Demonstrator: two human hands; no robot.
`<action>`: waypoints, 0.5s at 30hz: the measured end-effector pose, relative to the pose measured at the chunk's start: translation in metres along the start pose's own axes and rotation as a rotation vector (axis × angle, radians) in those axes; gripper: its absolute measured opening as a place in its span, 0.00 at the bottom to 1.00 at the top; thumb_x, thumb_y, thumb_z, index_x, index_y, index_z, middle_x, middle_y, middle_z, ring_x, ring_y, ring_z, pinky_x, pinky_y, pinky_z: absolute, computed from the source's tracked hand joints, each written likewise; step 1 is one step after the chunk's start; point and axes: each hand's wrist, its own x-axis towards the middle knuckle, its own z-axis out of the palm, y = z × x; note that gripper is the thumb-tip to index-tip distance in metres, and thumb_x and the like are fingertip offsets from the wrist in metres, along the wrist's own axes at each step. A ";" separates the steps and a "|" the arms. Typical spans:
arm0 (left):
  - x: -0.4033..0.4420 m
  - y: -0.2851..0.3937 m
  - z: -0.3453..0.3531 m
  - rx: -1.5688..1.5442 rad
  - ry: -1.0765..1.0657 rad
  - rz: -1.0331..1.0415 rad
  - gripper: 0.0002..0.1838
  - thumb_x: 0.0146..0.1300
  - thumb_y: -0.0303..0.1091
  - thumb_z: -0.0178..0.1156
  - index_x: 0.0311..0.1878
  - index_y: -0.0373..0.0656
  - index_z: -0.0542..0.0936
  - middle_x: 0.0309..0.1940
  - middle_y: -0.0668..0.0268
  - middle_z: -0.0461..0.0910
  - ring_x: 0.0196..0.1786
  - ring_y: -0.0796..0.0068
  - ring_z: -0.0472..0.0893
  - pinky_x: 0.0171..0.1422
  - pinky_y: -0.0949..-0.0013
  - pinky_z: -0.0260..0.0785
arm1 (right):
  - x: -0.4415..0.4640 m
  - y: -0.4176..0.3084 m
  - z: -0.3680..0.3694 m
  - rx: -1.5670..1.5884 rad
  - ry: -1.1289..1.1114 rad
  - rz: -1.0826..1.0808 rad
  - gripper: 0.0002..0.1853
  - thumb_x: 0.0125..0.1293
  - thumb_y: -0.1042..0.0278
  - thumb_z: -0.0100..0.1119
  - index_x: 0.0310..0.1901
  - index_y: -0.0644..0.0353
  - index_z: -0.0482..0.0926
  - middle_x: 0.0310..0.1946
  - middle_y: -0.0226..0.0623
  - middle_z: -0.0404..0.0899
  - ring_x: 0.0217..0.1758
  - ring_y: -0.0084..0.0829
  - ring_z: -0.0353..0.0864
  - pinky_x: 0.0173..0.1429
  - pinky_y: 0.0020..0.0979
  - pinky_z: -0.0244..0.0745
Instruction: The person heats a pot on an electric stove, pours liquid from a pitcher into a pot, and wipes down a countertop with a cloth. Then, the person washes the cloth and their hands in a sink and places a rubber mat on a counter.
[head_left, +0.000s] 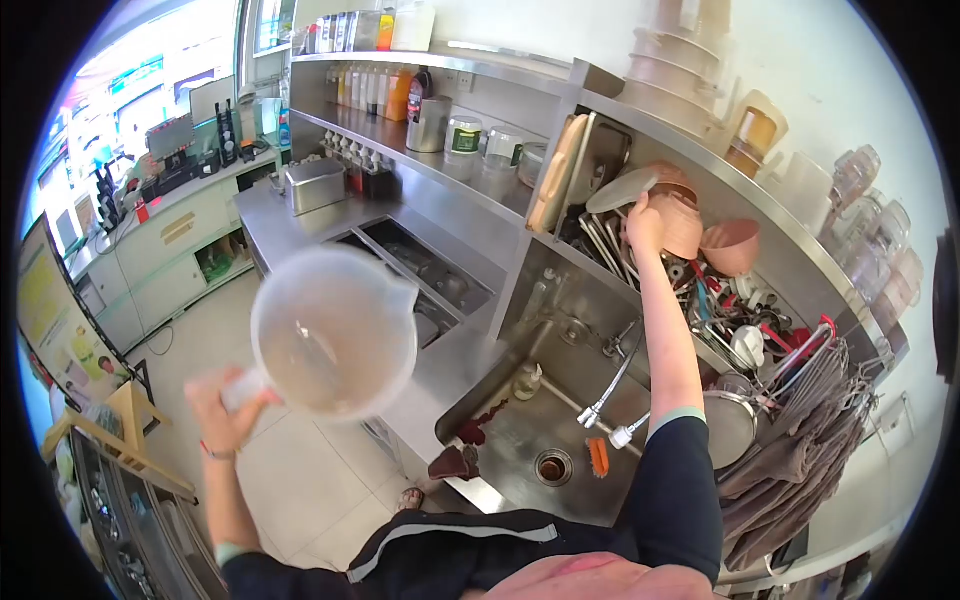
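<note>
On the left, my left hand (228,412) is closed round the handle of a large translucent plastic measuring jug (335,335). The jug is tilted so that its round mouth and spout face me, and it hangs above the floor beside the counter. My right arm is stretched up to the dish shelf over the sink, where my right hand (645,228) grips the edge of a whitish round lid (618,192). Pink bowls (680,225) are stacked right beside those fingers, and another pink bowl (731,246) sits further right.
Below is a steel sink (500,440) with a faucet (600,405), an orange brush (598,457) and a dark cloth (455,463). Utensils (745,310) crowd the shelf. Grey cloths (800,460) hang at the right. Cutting boards (558,175) stand upright left of the bowls.
</note>
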 end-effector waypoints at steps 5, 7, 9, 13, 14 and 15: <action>0.238 -0.006 0.057 0.124 0.111 0.651 0.22 0.40 0.57 0.67 0.25 0.47 0.77 0.14 0.70 0.70 0.18 0.70 0.72 0.23 0.68 0.58 | -0.007 -0.025 -0.013 -0.397 0.626 -0.492 0.26 0.62 0.51 0.47 0.15 0.62 0.78 0.16 0.49 0.76 0.18 0.48 0.76 0.27 0.43 0.72; 0.317 -0.003 0.098 0.272 0.256 0.866 0.20 0.44 0.53 0.63 0.19 0.47 0.70 0.14 0.69 0.68 0.19 0.71 0.72 0.26 0.68 0.63 | -0.034 -0.049 -0.037 -0.444 0.578 -0.393 0.23 0.58 0.49 0.53 0.19 0.62 0.80 0.20 0.46 0.78 0.26 0.44 0.78 0.33 0.39 0.72; 0.397 -0.005 0.153 0.342 0.214 1.111 0.10 0.48 0.41 0.60 0.26 0.47 0.73 0.19 0.69 0.71 0.24 0.70 0.74 0.29 0.68 0.63 | -0.034 -0.034 -0.035 -0.425 0.659 -0.467 0.20 0.56 0.52 0.57 0.26 0.64 0.79 0.26 0.47 0.79 0.35 0.43 0.78 0.41 0.37 0.71; 0.526 0.034 0.308 0.858 0.243 1.403 0.10 0.50 0.33 0.55 0.15 0.50 0.69 0.15 0.77 0.71 0.22 0.77 0.74 0.65 0.61 0.58 | -0.042 -0.014 -0.017 0.297 0.325 -0.386 0.18 0.60 0.58 0.56 0.42 0.65 0.74 0.32 0.40 0.76 0.31 0.34 0.73 0.38 0.31 0.68; 0.520 0.049 0.298 0.916 0.169 1.446 0.06 0.49 0.31 0.55 0.18 0.50 0.73 0.17 0.76 0.72 0.27 0.77 0.76 0.68 0.64 0.54 | -0.048 -0.009 -0.012 0.393 0.122 -0.031 0.20 0.62 0.53 0.54 0.45 0.64 0.73 0.31 0.37 0.74 0.21 0.27 0.71 0.25 0.25 0.69; 0.542 0.061 0.339 0.897 0.294 1.543 0.09 0.50 0.29 0.53 0.16 0.53 0.73 0.17 0.78 0.73 0.27 0.79 0.76 0.76 0.62 0.35 | -0.047 0.006 -0.006 0.399 0.057 0.056 0.25 0.63 0.47 0.51 0.51 0.61 0.69 0.31 0.37 0.73 0.15 0.20 0.65 0.16 0.18 0.61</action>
